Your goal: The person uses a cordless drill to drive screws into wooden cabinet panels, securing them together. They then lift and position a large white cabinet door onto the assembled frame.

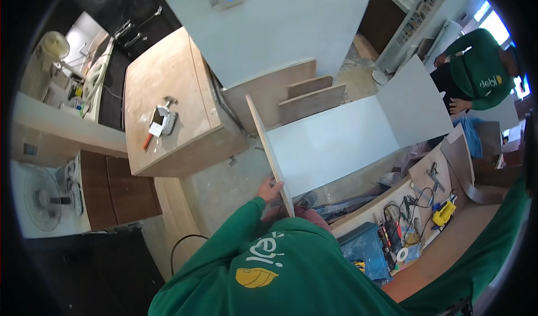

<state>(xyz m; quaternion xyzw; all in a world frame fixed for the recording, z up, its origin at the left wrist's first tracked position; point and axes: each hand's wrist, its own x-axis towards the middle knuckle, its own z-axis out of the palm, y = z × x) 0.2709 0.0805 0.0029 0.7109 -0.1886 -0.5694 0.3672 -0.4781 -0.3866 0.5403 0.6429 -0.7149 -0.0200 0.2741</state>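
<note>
My left hand (270,191) is closed on the near end of an upright wooden side panel (263,142), its thumb and fingers at the panel's edge. That panel stands at the left end of a large white board (333,146) lying low between two uprights. A second upright, a white end panel (416,100), rises at the board's right end. Beside it a co-worker in a green sweatshirt (479,69) bends over, one hand (459,105) near its edge. My right sleeve (476,271) stretches toward the right rim; the right hand is not visible.
A wooden box (168,91) at the left carries a hammer (168,101) and other tools. Loose boards (311,100) lean by the white wall. To my right lie a blue toolbox (364,248), a yellow power tool (444,212), cables and a clamp (434,176).
</note>
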